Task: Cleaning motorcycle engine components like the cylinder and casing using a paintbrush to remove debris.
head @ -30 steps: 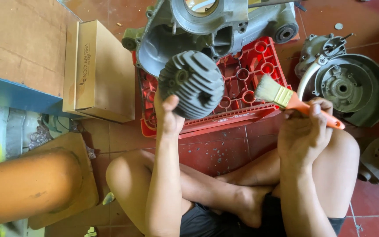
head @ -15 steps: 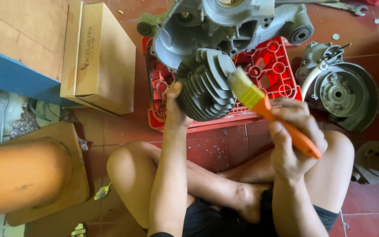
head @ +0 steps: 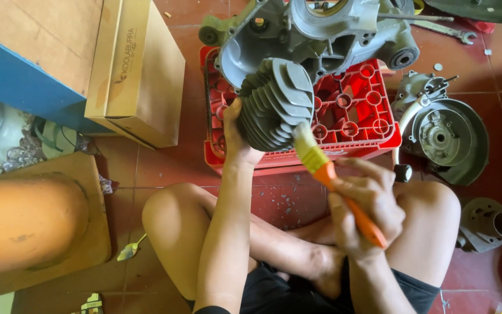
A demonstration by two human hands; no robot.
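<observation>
From the head camera, the left hand (head: 235, 135) was closed about the lower left side of a grey finned engine cylinder (head: 275, 103), holding it tilted above the near edge of a red plastic crate (head: 360, 110); the right hand (head: 367, 206) was wrapped tight round the orange handle of a paintbrush (head: 326, 173), whose pale bristles touched the cylinder's lower fins; a large grey engine casing (head: 315, 35) lay across the far side of the crate, just behind the cylinder; a round grey cover plate (head: 448, 139) sat on the red tiled floor (head: 164, 163) to the right of the crate, and a cardboard box (head: 137, 70) stood to its left; the person sat cross-legged, bare knees either side of the arms; a spanner (head: 444, 30) lay near the top right.
</observation>
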